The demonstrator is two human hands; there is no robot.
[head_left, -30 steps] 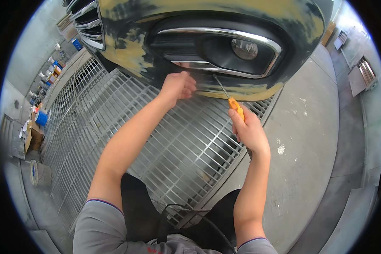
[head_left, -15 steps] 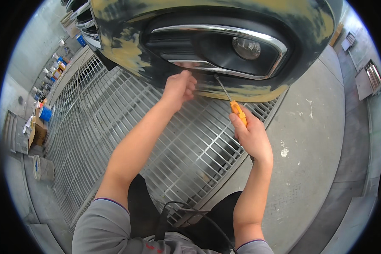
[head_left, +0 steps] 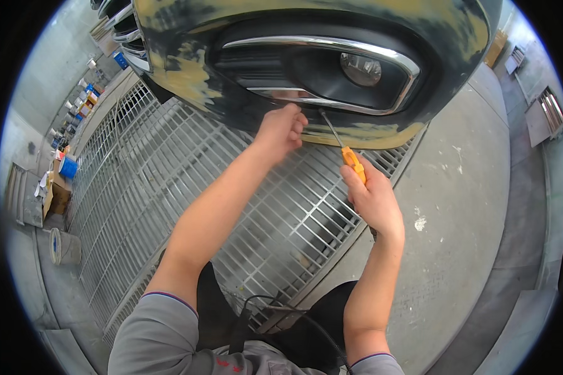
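A car bumper (head_left: 191, 75) with dark and yellowish sanded patches fills the top of the view. Set in it is a black recess framed by a chrome trim (head_left: 322, 42), with a round fog lamp (head_left: 361, 70) inside. My right hand (head_left: 376, 197) grips the yellow-orange handle of a screwdriver (head_left: 353, 164). Its thin shaft slants up and left, the tip against the bumper just under the trim's lower edge. Left of that tip, my left hand (head_left: 281, 131) is closed, fingers curled in at the trim's lower edge. What its fingertips pinch, if anything, is hidden.
Below the bumper lies a metal floor grating (head_left: 231, 206), bordered on the right by grey concrete (head_left: 450, 250). A black hose (head_left: 313, 325) crosses near my legs. Along the left wall stand a bucket (head_left: 65, 246), a cardboard box (head_left: 57, 197) and several cans.
My left hand has slid a little to the right along the trim's lower edge, closer to the screwdriver tip. My right hand and the screwdriver have barely moved.
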